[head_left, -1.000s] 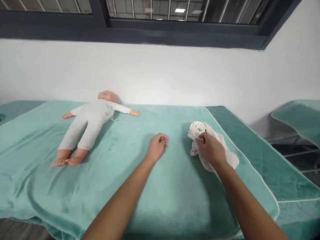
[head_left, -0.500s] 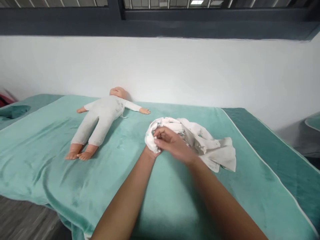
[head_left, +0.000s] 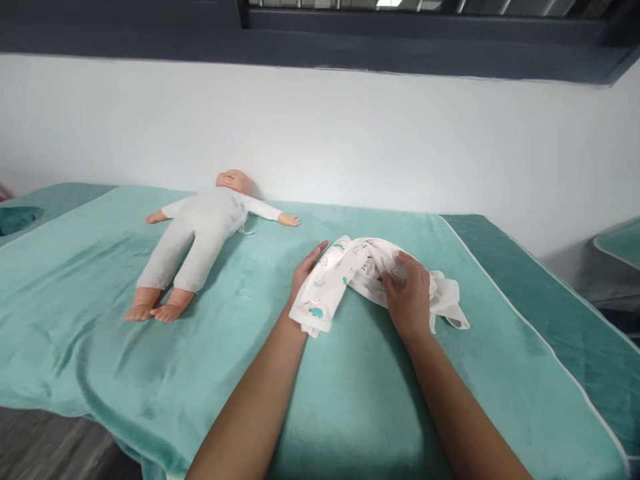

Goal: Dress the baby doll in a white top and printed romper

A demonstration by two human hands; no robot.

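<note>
A white printed baby garment [head_left: 323, 293] lies bunched across the bed, a narrow sleeve-like end pointing toward me. My left hand [head_left: 303, 270] is at that end, its fingers stretched out along the left side. The cloth lies over its palm and hides the thumb. Farther right, my right hand [head_left: 410, 297] has its fingers bent into the bunched part and grips it. To the left a baby doll [head_left: 200, 223] in a white bodysuit lies on its back, arms spread and bare feet toward me; neither hand touches it.
A green plush blanket [head_left: 240, 373] covers the bed, wrinkled at the left. Behind it rises a white wall [head_left: 350, 147] beneath a dark window frame [head_left: 400, 50]. Another green-covered surface [head_left: 623, 243] stands at the right edge. Dark floor [head_left: 45, 443] shows at lower left.
The garment has come from the right to my left hand. Its end, first gathered round that hand, now lies extended. My right hand moved left, then back right along the cloth.
</note>
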